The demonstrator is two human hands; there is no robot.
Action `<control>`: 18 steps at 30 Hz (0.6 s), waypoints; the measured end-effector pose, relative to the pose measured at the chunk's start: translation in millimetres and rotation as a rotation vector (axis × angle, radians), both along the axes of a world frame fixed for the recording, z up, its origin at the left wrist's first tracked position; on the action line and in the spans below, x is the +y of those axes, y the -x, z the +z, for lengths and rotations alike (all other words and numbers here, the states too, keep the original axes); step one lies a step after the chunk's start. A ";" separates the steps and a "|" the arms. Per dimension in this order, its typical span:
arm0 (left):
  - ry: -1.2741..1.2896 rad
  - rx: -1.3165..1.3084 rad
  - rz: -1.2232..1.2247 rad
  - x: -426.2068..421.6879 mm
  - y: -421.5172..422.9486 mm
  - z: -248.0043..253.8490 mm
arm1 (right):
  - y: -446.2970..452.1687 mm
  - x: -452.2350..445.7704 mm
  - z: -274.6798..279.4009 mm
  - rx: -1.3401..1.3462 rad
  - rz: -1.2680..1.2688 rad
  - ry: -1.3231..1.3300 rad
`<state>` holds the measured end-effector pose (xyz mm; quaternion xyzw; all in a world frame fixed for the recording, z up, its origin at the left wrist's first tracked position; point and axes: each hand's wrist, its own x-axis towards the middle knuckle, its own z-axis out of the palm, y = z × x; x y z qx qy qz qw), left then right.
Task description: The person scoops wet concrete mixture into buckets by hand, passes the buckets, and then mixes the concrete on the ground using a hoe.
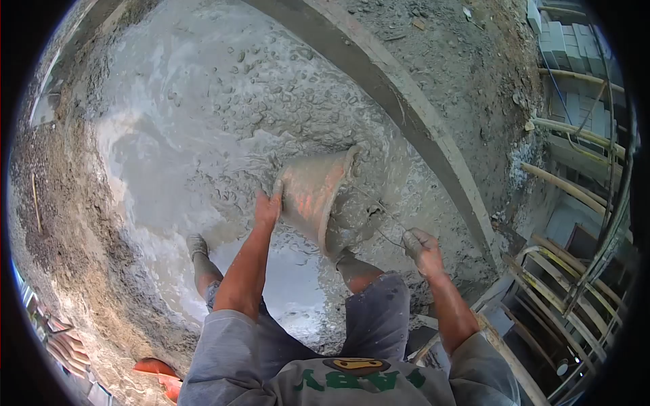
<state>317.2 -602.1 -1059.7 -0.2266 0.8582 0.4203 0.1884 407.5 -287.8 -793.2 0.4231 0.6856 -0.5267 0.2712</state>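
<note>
A mud-caked orange bucket [308, 193] lies tipped on its side over wet grey cement mix [230, 162], its mouth facing right. My left hand [269, 204] holds the bucket at its base, with some fingers hidden behind the rim of the bottom. Closed around the thin wire handle [389, 238] is my right hand [421, 249], out to the right of the bucket's mouth. Grey mix coats the inside of the bucket. Both my feet stand in the wet mix, one on each side of a pale watery patch [291, 284].
A curved board [433, 128] borders the mix on the right. Beyond it lie gravelly ground [467, 74], stacked grey blocks [572, 47] and bamboo poles [565, 186]. Bare soil [74, 223] runs along the left. An orange object [159, 369] lies at the lower left.
</note>
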 end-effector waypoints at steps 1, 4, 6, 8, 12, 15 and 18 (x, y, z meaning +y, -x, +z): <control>-0.048 -0.031 -0.039 -0.7 6.2 29.5 | 5.6 -8.8 31.3 0.008 0.057 -0.071; -0.135 -0.055 -0.154 -34.0 57.6 131.8 | 28.9 -44.2 100.6 -0.004 0.184 -0.233; -0.126 -0.019 -0.228 -66.8 81.1 184.7 | 19.9 -51.0 124.0 -0.068 0.223 -0.321; -0.070 0.012 -0.334 -115.5 98.9 227.8 | 11.5 -35.4 161.5 -0.103 0.145 -0.372; 0.178 0.088 -0.385 -235.9 126.4 270.8 | -20.1 26.0 269.0 -0.069 0.129 -0.504; 0.317 0.100 -0.117 -258.9 145.0 331.6 | -28.8 63.1 393.5 0.006 0.082 -0.742; 0.222 0.155 -0.069 -246.6 154.2 355.3 | -45.0 105.8 512.2 0.073 0.050 -0.886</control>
